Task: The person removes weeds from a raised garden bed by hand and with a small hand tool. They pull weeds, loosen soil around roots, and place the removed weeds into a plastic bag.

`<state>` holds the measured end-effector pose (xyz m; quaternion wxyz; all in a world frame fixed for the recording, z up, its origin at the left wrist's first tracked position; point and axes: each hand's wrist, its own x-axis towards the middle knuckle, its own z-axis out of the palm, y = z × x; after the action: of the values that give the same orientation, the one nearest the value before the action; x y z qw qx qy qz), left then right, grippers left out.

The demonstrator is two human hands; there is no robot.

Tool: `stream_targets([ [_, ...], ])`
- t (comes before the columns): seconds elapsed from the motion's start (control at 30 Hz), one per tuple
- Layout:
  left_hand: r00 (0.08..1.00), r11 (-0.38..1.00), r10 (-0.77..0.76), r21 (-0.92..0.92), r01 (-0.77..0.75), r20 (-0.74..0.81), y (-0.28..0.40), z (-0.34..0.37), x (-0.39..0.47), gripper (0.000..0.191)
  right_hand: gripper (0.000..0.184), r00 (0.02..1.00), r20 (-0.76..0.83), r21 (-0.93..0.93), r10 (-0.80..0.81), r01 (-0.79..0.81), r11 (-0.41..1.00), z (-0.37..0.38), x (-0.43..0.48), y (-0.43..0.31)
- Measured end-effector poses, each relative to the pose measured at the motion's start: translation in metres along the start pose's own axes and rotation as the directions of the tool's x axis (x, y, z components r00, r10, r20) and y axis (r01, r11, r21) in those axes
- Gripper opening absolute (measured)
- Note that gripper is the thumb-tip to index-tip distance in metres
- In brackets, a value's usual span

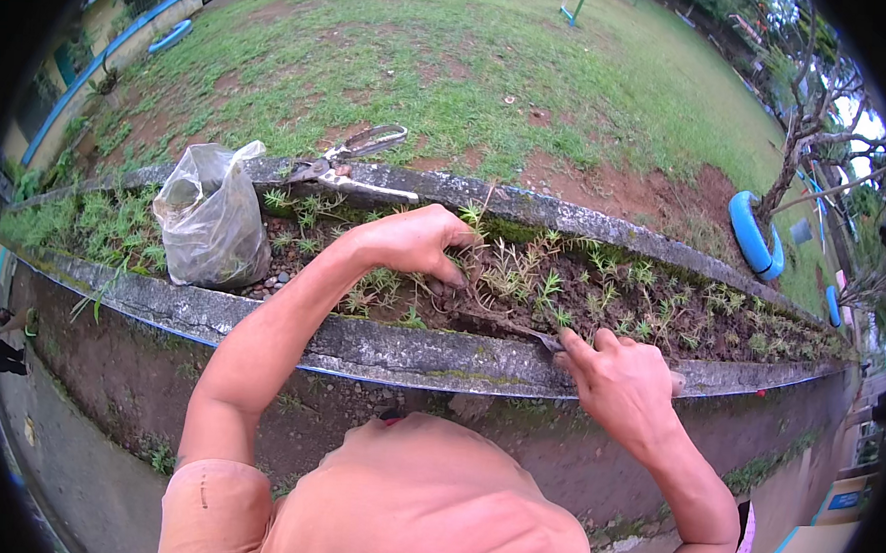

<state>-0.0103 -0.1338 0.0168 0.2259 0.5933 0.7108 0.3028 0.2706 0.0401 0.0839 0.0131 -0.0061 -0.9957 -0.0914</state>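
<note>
My right hand (622, 372) is closed round the handle of a garden trowel (548, 341), its muddy blade lying in the soil (441, 310) of a narrow planting bed. Thumb and fingers of my left hand (433, 246) pinch a small plant seedling (476, 218) by its lower stem, over the soil left of the blade. Low, needle-leaved plants (518, 273) grow around both hands. Left of my left forearm, a clear plastic bag (209, 227) with dark contents stands in the bed. Metal garden shears (344, 162) rest on the far kerb.
Mossy concrete kerbs (409, 350) border the bed near and far. Beyond lies a lawn (438, 73), with a blue tyre (753, 236) round a small tree at right. Pebbles (273, 283) lie beside the bag. Part of a person (7, 351) shows at the far left.
</note>
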Motion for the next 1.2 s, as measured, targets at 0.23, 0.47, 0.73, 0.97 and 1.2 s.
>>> stream_targets([
  [0.23,0.999,0.991,-0.02,0.13,0.015,0.036,0.005,0.039,0.012,0.028,0.03,0.961,0.15,0.181,0.235,-0.26,0.948,-0.012,0.004,0.009],
  [0.47,0.995,0.898,0.061,0.44,-0.022,-0.077,0.0,0.069,0.011,0.02,0.028,0.95,0.192,0.195,0.246,-0.282,0.939,-0.032,-0.001,0.031],
  [0.73,0.991,0.852,0.117,0.519,-0.067,-0.064,-0.007,0.081,0.022,0.02,0.025,0.993,0.006,-0.112,-0.12,0.12,0.986,-0.073,-0.006,0.05],
  [0.97,0.989,0.8,0.142,0.594,-0.092,-0.038,-0.009,0.082,0.028,0.026,0.024,0.952,0.066,-0.311,-0.3,0.305,0.9,-0.025,0.023,0.027],
  [1.2,0.995,0.762,0.09,0.647,-0.039,-0.045,-0.008,0.081,0.031,0.028,0.022,0.999,0.032,0.182,-0.015,0.009,0.983,-0.038,0.0,0.045],
])
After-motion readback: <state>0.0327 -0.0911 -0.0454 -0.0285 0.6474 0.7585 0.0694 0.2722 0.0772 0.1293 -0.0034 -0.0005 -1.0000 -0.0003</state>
